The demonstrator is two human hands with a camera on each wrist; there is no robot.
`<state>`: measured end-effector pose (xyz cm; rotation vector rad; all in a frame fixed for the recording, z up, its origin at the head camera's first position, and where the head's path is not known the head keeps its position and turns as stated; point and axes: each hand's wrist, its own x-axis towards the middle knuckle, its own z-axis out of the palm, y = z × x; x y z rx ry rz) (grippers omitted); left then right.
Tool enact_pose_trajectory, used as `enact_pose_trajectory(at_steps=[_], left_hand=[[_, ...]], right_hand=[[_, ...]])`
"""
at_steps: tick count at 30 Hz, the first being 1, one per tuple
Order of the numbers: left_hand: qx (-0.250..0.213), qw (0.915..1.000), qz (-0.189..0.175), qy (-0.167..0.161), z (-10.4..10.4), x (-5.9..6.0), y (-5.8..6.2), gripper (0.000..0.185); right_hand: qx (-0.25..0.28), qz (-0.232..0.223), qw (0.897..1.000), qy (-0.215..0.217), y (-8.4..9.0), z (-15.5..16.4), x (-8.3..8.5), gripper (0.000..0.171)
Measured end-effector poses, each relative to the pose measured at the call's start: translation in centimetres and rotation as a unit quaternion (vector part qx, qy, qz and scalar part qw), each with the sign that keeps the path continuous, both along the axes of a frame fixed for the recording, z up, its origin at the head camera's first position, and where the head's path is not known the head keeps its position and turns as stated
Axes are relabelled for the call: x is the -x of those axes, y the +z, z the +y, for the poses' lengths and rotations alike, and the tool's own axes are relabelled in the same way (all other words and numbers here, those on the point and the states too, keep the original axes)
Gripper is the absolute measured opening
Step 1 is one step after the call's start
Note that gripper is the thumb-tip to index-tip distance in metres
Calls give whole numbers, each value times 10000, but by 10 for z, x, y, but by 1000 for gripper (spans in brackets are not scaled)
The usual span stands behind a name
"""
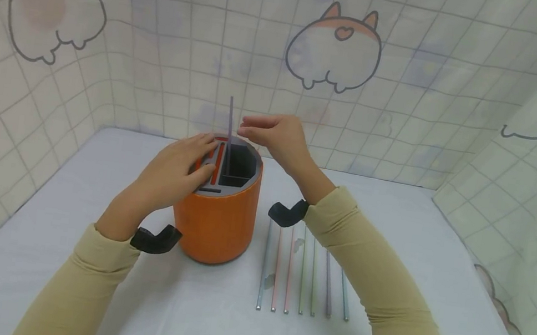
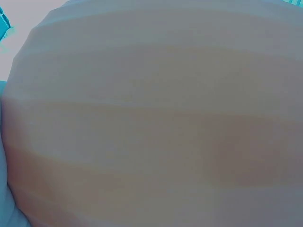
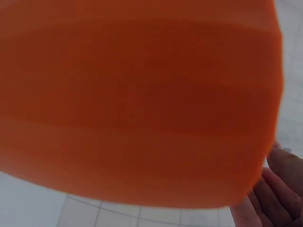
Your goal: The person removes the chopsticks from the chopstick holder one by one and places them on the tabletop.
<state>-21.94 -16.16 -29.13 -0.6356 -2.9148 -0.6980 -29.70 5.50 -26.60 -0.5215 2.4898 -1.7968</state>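
An orange cylindrical holder (image 1: 217, 217) with a grey divided top stands on the white table (image 1: 84, 279). My left hand (image 1: 188, 166) rests flat on the holder's left rim, fingers laid over the slots. A thin grey straw (image 1: 228, 129) stands upright in a back compartment. My right hand (image 1: 258, 127) hovers above the holder's back right, fingers straight, with the tips a little to the right of the straw and apart from it. The holder's wall (image 2: 151, 118) fills the left wrist view. The right wrist view shows the orange wall (image 3: 137, 94) and my right fingers (image 3: 279, 189) at the lower right.
Several coloured straws (image 1: 306, 272) lie in a neat row on the table, right of the holder and under my right forearm. A tiled cloth backdrop with cartoon prints (image 1: 333, 47) closes in the back and both sides.
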Motion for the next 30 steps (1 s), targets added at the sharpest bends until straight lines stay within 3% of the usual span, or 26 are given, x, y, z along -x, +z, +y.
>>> enact_pose_trajectory(at_steps=[7,11,17,22,25,30], left_hand=[[-5,10000,46,28,-1,-2,0,56],[-62,10000,63,8,-1,-3,-1,56],[-106,9999,63,10,1,-3,0,56],[-69,9999,34,70,0,-4,2,56],[-38,9999,29,110,1,-3,3,56],[-51,10000,35,49,2,-2,2,56]], right_hand=[[-382,-71,9991,-149,1,-26,6,33],[-193,-170,9994,-223,5,-31,3,29],[434,-89,9986,-282,20,-23,-2,26],[1091,379,9930,-235,47,-13,-11,24],[1467,646,9868,-241,65,-5,-18,25],[2316,1064,9668,-179,89,12,-30,22]])
